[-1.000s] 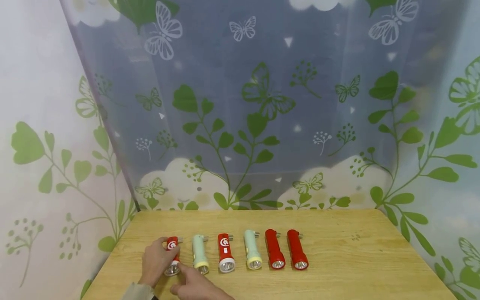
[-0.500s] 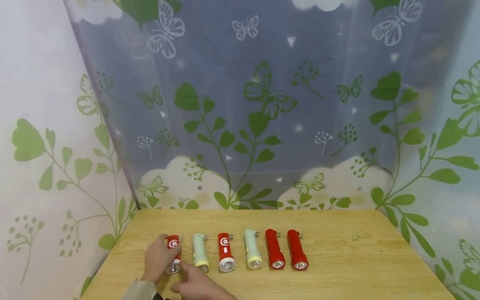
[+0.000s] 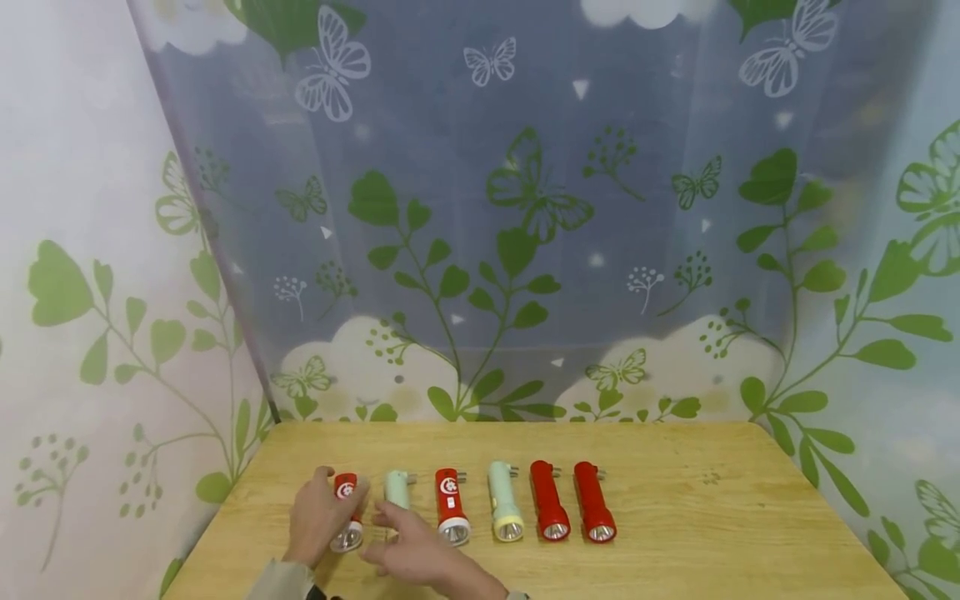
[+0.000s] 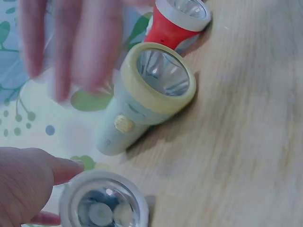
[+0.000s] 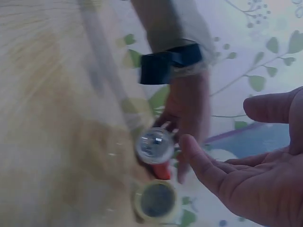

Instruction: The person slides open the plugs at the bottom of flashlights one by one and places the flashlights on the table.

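My left hand [image 3: 317,518] spans the leftmost red flashlight [image 3: 346,483], which has a white emblem and a clear lens at the near end. Its thumb reaches straight across to the flashlight's right side; the left wrist view shows the thumb [image 4: 61,169] just beside the lens rim. My right hand [image 3: 423,546] holds nothing, its fingers spread, and it covers the lower part of a pale green flashlight [image 3: 397,490]. In the right wrist view the palm of the right hand [image 5: 255,182] faces up at the lower right.
To the right in the row lie a red flashlight with a white head [image 3: 450,504], another pale green flashlight [image 3: 504,500] and two plain red flashlights, one [image 3: 550,500] beside the other [image 3: 594,500]. Patterned cloth [image 3: 637,275] encloses the wooden table [image 3: 712,533].
My right hand has moved away from the leftmost flashlight's head, to the right across the green one. The left thumb has lifted outward slightly. The flashlights stay in their places.
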The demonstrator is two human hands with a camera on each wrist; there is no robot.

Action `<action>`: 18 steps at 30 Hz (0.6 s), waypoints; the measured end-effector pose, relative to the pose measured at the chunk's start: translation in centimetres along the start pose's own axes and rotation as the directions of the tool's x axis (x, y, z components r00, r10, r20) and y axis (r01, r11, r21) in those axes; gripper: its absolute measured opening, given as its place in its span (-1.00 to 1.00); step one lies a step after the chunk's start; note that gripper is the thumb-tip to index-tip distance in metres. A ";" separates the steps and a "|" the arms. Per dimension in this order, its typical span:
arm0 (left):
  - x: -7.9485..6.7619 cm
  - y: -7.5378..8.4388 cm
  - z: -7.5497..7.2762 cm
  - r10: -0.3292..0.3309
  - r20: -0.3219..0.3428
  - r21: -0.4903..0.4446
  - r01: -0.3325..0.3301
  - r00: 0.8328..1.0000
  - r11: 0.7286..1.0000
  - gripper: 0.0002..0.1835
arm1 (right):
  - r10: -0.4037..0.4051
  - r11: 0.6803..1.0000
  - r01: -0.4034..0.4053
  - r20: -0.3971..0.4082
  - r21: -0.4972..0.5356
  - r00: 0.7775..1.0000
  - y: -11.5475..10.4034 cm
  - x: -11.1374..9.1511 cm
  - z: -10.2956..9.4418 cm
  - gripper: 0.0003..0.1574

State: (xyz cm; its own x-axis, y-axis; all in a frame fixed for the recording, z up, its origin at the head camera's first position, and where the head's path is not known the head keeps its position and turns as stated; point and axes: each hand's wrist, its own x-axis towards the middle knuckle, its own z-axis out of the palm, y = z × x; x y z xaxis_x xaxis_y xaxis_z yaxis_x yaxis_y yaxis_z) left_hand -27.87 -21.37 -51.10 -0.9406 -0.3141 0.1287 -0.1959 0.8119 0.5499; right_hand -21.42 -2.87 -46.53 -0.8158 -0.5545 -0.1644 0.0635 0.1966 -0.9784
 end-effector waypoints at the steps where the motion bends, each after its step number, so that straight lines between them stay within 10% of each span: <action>1: 0.0 0.1 -0.1 0.011 -0.003 0.004 -0.011 1.000 1.000 -0.23 | -0.023 1.000 0.023 0.002 0.011 1.000 -0.6 -0.3 -0.5 -0.20; 10: -0.6 4.1 -1.9 0.206 -0.131 0.025 -0.204 0.970 0.979 -0.23 | -0.300 0.947 0.293 -0.035 -0.132 0.953 -5.2 -4.0 -5.3 -0.36; 14: -1.5 7.4 -2.3 0.347 -0.336 0.025 -0.360 0.876 0.933 -0.36 | -0.450 0.864 0.390 -0.142 -0.317 0.882 -6.3 -5.4 -6.7 -0.35; 18: -3.0 10.8 -2.6 0.476 -0.464 0.038 -0.519 0.747 0.854 -0.44 | -0.638 0.698 0.439 -0.212 -0.566 0.741 -6.6 -6.1 -7.6 -0.32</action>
State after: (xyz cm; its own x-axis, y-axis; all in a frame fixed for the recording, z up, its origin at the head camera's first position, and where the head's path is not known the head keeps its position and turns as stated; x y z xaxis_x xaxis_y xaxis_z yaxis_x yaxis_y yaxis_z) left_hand -26.48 -12.89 -43.41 -0.6676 -0.0769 0.7405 0.3107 0.8751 0.3709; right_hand -21.24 5.33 -38.08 -0.7663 -0.3650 0.5288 -0.6393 0.3510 -0.6842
